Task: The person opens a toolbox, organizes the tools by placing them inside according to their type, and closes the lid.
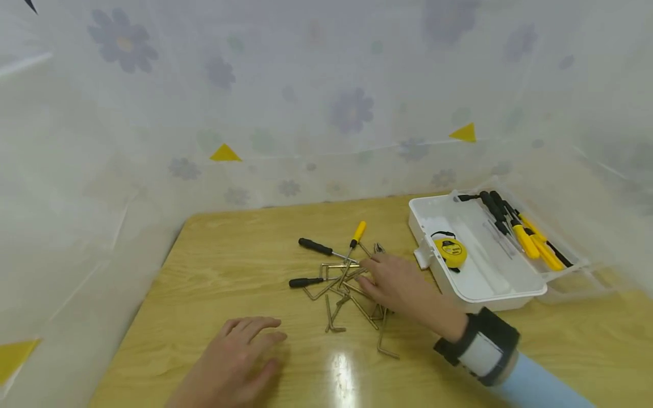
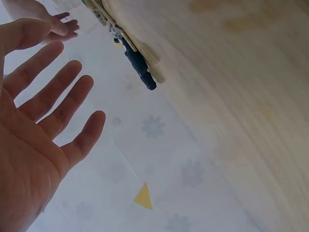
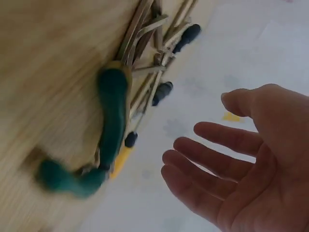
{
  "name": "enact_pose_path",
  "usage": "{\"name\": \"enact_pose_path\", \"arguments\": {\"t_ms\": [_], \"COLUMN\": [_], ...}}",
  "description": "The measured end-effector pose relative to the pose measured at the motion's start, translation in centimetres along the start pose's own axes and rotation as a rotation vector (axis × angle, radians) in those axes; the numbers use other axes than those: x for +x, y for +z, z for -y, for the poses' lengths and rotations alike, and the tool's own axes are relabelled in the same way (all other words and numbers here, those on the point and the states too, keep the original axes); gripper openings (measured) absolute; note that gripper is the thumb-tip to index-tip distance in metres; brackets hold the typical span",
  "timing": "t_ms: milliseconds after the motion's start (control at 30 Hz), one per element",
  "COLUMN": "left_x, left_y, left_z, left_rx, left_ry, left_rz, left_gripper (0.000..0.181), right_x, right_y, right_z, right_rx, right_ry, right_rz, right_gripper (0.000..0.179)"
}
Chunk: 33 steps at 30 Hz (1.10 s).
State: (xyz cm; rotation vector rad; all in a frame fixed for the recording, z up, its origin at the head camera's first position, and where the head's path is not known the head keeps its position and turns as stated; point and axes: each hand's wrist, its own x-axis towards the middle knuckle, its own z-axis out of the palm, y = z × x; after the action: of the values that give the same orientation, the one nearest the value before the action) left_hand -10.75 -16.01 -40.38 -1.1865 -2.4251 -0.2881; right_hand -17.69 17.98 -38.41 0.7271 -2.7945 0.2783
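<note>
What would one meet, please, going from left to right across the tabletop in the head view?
Left hand → nearer black screwdriver handle → yellow screwdriver handle → right hand → yellow tape measure → yellow tool handles.

Glossy wood-grain table (image 1: 229, 243), metal hex keys (image 1: 364, 312), smooth plastic case (image 1: 479, 275).
</note>
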Motion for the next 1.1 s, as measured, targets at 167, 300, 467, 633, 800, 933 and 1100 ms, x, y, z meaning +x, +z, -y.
{"name": "enact_pose_path", "arguments": {"t_ms": [167, 300, 467, 633, 800, 933, 1100], "left_x": [-0.5, -0.6, -0.5, -0.1, 0.0, 0.1, 0.0], "left_y": [-0.5, -0.4, -0.2, 0.0, -0.1, -0.1, -0.1], "left_z": [0.0, -0.1, -0.4, -0.8, -0.8, -0.8, -0.8], "left_rx": [-0.006, -0.01, -0.028, -0.04, -0.048, -0.058, -0.06], "left_ry": [-0.008, 0.0, 0.005, 0.02, 0.027, 0.033, 0.03], "left_rz": [0.013, -0.005, -0.009, -0.021, -0.018, -0.016, -0.015], "left_gripper": [0.036, 0.032, 0.037, 0.043, 0.034, 0.027, 0.03], "right_x": [4.5, 6.4, 7.3, 6.9, 5.9, 5.3, 4.4], "right_y": [2.2, 3.0, 3.4, 4.2, 4.4, 3.6, 1.3], "right_z": [0.3, -1.1, -2.4, -2.9, -2.4, -2.0, -1.2], "right_rx": [-0.019, -0.074, -0.114, -0.053, -0.052, 0.074, 0.293], "right_ry": [0.048, 0.076, 0.088, -0.027, -0.137, -0.194, -0.216], "right_rz": [0.101, 0.249, 0.355, 0.286, 0.194, 0.039, -0.068], "right_gripper": [0.035, 0.049, 0.042, 0.021, 0.017, 0.016, 0.023]}}
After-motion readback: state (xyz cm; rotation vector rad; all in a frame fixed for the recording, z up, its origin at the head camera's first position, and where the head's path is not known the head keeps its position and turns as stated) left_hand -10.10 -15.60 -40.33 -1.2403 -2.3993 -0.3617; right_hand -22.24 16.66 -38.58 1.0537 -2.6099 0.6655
